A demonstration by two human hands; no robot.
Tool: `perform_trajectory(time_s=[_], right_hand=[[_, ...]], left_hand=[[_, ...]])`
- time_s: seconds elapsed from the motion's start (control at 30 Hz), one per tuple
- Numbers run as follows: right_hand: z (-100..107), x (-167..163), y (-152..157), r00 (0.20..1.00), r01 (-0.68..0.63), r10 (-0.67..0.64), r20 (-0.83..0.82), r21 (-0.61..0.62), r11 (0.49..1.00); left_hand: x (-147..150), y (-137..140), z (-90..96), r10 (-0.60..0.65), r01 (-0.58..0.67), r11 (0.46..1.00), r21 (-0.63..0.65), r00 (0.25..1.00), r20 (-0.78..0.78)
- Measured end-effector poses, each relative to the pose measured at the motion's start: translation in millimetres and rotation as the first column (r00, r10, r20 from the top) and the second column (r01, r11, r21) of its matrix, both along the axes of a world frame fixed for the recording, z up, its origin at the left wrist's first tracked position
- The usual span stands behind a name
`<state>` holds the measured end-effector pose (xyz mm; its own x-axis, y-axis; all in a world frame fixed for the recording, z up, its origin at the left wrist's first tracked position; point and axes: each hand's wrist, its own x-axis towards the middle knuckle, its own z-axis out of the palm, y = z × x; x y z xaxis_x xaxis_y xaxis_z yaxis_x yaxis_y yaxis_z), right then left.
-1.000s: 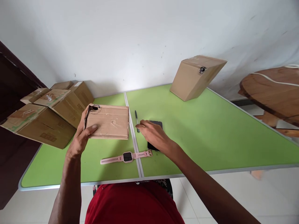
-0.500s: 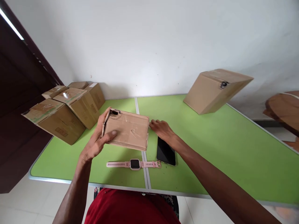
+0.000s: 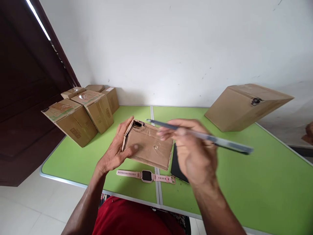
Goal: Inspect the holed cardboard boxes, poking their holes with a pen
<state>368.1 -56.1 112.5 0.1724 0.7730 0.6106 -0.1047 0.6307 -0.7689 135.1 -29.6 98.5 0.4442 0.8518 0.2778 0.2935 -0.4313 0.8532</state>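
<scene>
My left hand [image 3: 119, 148] grips a small cardboard box [image 3: 149, 147] by its left end, thumb on the top face. That face has a ragged, dark-edged hole near its upper left corner and shiny clear tape. My right hand [image 3: 193, 150] is closed around what looks like a slim grey-and-black box cutter [image 3: 230, 143], blurred by motion. Its pale pointed tip is above the box, toward the hole. On the table below lies a pink-strapped smartwatch [image 3: 146, 176]. A black smartphone [image 3: 177, 164] is partly hidden behind my right hand.
Several taped cardboard boxes [image 3: 75, 127] are grouped at the left of the green table [image 3: 244, 182]. A larger tilted-looking carton [image 3: 234, 107] with a dark hole stands at the back right. Behind the table is a white wall [image 3: 171, 49]; a dark door [image 3: 29, 91] is at left.
My right hand has come up from beside the phone and now holds the box cutter over the small box. My left hand keeps its grip; the view has shifted slightly.
</scene>
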Motion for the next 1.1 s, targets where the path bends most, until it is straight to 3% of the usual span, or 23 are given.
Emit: perform_trajectory(time_s=[0.07,0.2,0.47,0.7,1.1], right_hand=[[-4.3,-22.3,-5.6,0.999,-0.051,0.051,0.010,-0.052,0.997],[-17.1,-36.0,-5.5,0.999,0.019,-0.013,0.040,-0.152,0.988],[-22.7,-33.9,-7.3,0.998,0.063,-0.060,0.030,-0.141,0.988],[-23.5,-36.2,-6.6,0.996,0.000,-0.011,-0.088,-0.121,0.993],[-24.2,-29.7,-10.7,0.993,0.116,-0.113,0.027,-0.133,0.984]], left_hand=[[0.8,-1.4,-0.3,-0.011,0.012,1.000,0.018,1.000,-0.006],[1.9,-4.0,-2.1,-0.019,0.020,0.999,0.051,1.000,-0.013],[2.6,-6.3,-2.5,-0.049,0.051,0.998,0.039,0.998,-0.034],[-0.1,-7.2,-7.4,-0.048,0.049,0.998,0.049,0.999,-0.025],[0.5,-8.2,-7.5,-0.034,0.034,0.999,0.042,0.999,-0.004]])
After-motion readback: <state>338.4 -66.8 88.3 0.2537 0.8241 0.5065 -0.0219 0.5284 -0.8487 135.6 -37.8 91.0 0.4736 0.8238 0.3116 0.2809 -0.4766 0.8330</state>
